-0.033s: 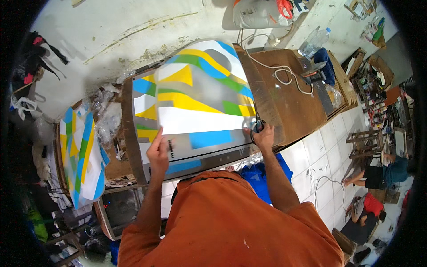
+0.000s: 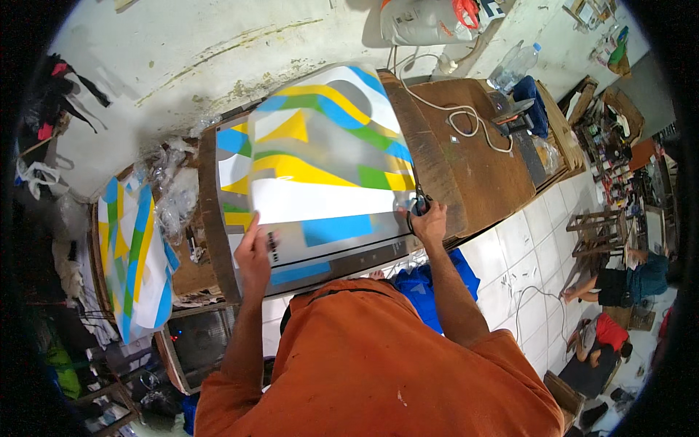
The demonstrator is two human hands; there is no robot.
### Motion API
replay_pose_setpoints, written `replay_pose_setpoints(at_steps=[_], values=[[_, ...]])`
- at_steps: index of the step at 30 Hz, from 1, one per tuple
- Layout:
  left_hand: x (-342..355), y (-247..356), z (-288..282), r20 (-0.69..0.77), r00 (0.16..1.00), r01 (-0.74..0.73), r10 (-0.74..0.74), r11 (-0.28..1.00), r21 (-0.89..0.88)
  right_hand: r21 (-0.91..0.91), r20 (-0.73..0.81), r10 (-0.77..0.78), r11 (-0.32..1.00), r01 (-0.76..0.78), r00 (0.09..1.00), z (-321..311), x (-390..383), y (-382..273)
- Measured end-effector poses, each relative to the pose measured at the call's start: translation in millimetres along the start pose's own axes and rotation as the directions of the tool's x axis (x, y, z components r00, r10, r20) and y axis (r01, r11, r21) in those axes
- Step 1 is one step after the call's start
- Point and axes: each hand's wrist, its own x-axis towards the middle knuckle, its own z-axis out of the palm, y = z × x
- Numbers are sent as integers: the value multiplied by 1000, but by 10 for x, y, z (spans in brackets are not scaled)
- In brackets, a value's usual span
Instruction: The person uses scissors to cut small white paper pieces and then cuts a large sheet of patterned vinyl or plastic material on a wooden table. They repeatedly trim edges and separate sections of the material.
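A glossy sheet (image 2: 328, 160), printed with yellow, green, blue, grey and white shapes, lies bowed upward on a brown board. Its left edge is pinched near the front corner by my left hand (image 2: 253, 253). At the sheet's right edge my right hand (image 2: 431, 221) is closed around dark-handled scissors (image 2: 420, 202). The scissors' blades are mostly hidden or too small to make out. Underneath is a second sheet (image 2: 231, 171) with a similar print, showing along the left and front.
More printed sheets (image 2: 131, 255) are piled at the left beside crumpled clear plastic (image 2: 178, 193). A pale cable (image 2: 473, 116) coils on the brown board (image 2: 488, 171) to the right. A plastic bottle (image 2: 518, 67) stands at the back. Two people (image 2: 604, 342) are far right.
The top sheet has shifted slightly left, its left edge lifting a little. My left hand has moved left with it; my right hand has barely moved.
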Motion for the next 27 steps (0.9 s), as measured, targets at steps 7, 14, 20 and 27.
replay_pose_setpoints(at_steps=[7, 14, 20, 27], values=[[-58, -389, -35, 58, 977, 213, -206, 956, -203, -134, -32, 70, 988, -74, 997, -130, 15, -255], [145, -525, 954, 192, 973, 99, -128, 983, 154, -282, -196, -2, 958, -55, 981, -346, 719, 162], [278, -364, 979, 151, 965, 257, -214, 890, -376, -88, -150, -15, 996, 2, 989, -281, 1144, 934], [330, -16, 857, 135, 927, 371, -351, 799, -473, -248, -104, 296, 917, -313, 950, -571, 1317, 1657]])
